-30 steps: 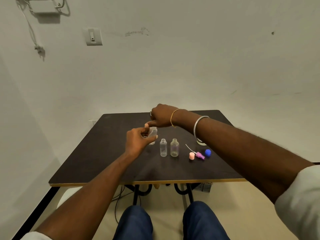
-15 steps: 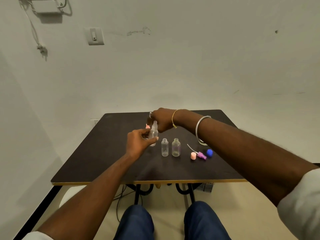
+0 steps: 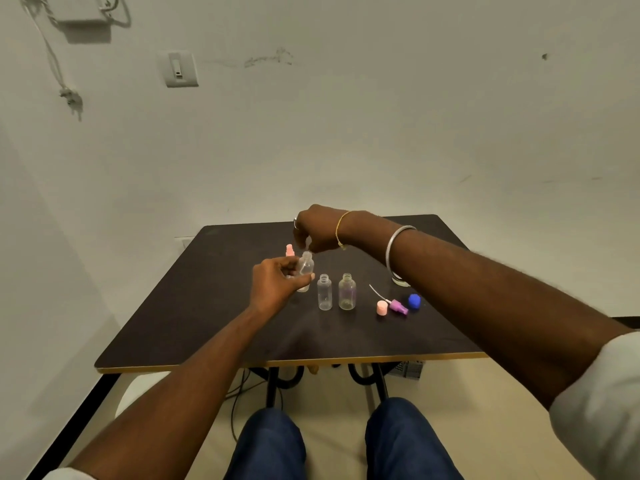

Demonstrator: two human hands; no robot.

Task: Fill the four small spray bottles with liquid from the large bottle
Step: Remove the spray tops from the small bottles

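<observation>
My left hand [image 3: 277,284] grips a small clear spray bottle [image 3: 305,268] just above the table, left of centre. My right hand [image 3: 317,230] hovers over it, fingers curled and pinching the clear cap at its neck. Two open, capless small bottles [image 3: 324,293] [image 3: 347,292] stand side by side to the right. A fourth small bottle with a pink sprayer [image 3: 290,251] stands behind my left hand. Of the large bottle [image 3: 400,281] only the base shows, behind my right forearm.
A pink cap [image 3: 382,308], a purple sprayer head with its tube [image 3: 398,305] and a blue cap [image 3: 414,301] lie right of the open bottles. The dark table [image 3: 207,323] stands against the wall; its near edge is above my knees.
My left hand has tipped the held bottle more upright. My right hand stays at its top, its fingers shifting on the cap.
</observation>
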